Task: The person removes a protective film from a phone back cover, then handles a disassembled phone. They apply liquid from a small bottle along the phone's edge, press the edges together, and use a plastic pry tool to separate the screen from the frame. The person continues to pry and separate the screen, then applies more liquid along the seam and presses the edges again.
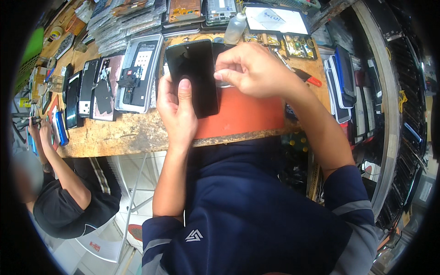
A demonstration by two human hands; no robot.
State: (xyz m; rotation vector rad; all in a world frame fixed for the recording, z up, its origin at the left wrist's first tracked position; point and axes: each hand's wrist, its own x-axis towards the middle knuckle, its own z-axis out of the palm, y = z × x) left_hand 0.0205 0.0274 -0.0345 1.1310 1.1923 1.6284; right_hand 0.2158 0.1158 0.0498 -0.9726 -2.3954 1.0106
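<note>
My left hand [176,107] grips a smartphone [197,64] with a dark screen, the thumb lying across the glass and the fingers behind it. The phone is held upright and slightly tilted above an orange mat [247,117]. Close to the phone's right edge, my right hand [256,71] is closed, thumb and index finger pinched together. What sits between those fingertips, if anything, is too small to make out. A round, shiny rim shows partly beneath the right fingers.
Opened phones and a grey phone frame [153,78] line the wooden bench [114,137] at left. Bagged parts [121,27], a squeeze bottle [235,28] and white paper [275,20] lie behind. Red-handled pliers [311,79] rest at right. A co-worker [68,197] sits at left.
</note>
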